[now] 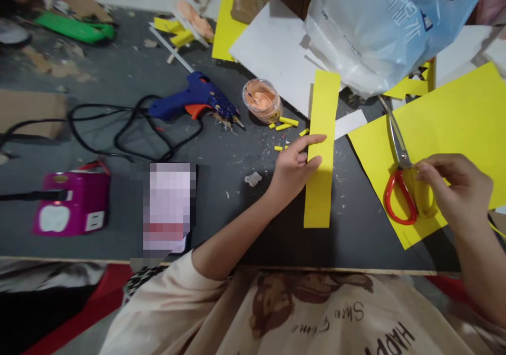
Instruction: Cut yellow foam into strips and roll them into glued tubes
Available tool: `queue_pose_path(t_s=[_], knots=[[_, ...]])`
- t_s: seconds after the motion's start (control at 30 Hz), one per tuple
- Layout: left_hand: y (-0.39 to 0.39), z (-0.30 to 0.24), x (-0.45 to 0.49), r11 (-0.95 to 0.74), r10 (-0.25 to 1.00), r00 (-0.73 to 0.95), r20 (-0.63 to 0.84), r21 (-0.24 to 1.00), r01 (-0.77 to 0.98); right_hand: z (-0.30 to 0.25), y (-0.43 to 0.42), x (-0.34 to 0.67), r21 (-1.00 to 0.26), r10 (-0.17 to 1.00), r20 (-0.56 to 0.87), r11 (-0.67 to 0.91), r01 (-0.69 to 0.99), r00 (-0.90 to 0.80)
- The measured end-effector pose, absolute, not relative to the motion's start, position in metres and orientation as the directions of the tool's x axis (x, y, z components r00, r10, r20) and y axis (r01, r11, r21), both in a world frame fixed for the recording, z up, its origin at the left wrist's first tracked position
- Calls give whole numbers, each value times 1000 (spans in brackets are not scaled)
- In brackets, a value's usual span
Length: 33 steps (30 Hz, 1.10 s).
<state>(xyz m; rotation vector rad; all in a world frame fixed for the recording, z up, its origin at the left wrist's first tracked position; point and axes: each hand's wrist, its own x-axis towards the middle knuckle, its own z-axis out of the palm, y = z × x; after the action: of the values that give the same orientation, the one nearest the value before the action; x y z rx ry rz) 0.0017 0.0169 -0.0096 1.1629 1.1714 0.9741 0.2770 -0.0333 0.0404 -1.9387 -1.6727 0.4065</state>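
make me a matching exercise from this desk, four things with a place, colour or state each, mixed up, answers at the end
1. glue gun
2. scissors
3. yellow strip
4. jar

A. open, peach-coloured contents showing
B. under the fingers of the left hand
C. blue and orange
D. by the right hand

Pairs: 1-C, 2-D, 3-B, 4-A

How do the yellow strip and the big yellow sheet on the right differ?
The yellow strip is long and narrow; the yellow sheet is far broader. The strip points nearly straight away from the person, while the sheet sits askew. The left hand rests on the strip; scissors lie over the sheet. Both are plain yellow.
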Motion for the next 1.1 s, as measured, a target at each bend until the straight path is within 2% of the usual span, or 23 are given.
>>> queue_pose_path(t_s=[0.07,0.13,0.2,0.27,0.33,0.47,0.57,0.63,0.7,0.77,0.83,0.93,1.0,1.1], knots=[[16,-16,1,109,978,183,-103,994,-19,44,-45,281,-315,997,51,-40,948,58],[15,-22,0,58,979,199,-49,998,-38,49,-52,279,-61,998,-57,-12,998,9],[15,-25,-1,22,979,205,-15,999,-33,53,-55,274,83,984,-176,-9,997,23],[15,-26,-1,-2,978,208,6,1000,-22,53,-54,271,129,965,-255,-32,991,65],[15,-26,-2,-35,979,200,35,999,-4,50,-51,272,82,956,-280,-67,994,87],[15,-21,0,-109,982,162,95,991,83,43,-44,277,-138,957,-275,-138,981,96],[15,-18,1,-96,987,138,79,987,127,50,-41,287,-254,909,-335,-342,905,250],[15,-17,2,-85,990,121,69,987,133,60,-41,298,-381,854,-420,-472,795,306],[16,-17,1,-104,991,99,91,985,141,71,-41,309,-519,814,-535,-528,672,225],[16,-16,1,-131,989,83,120,980,150,79,-43,315,-564,774,-624,-541,624,108],[15,-15,0,-128,990,72,119,983,134,82,-45,314,-565,779,-626,-492,662,44],[13,-13,1,-59,997,62,54,995,79,77,-47,307,-493,865,-497,-351,796,74],[12,-14,1,-22,998,60,19,998,56,70,-46,305,-433,923,-384,-200,879,21],[12,-15,1,-31,997,68,27,998,56,63,-40,306,-372,950,-266,53,927,-161]])
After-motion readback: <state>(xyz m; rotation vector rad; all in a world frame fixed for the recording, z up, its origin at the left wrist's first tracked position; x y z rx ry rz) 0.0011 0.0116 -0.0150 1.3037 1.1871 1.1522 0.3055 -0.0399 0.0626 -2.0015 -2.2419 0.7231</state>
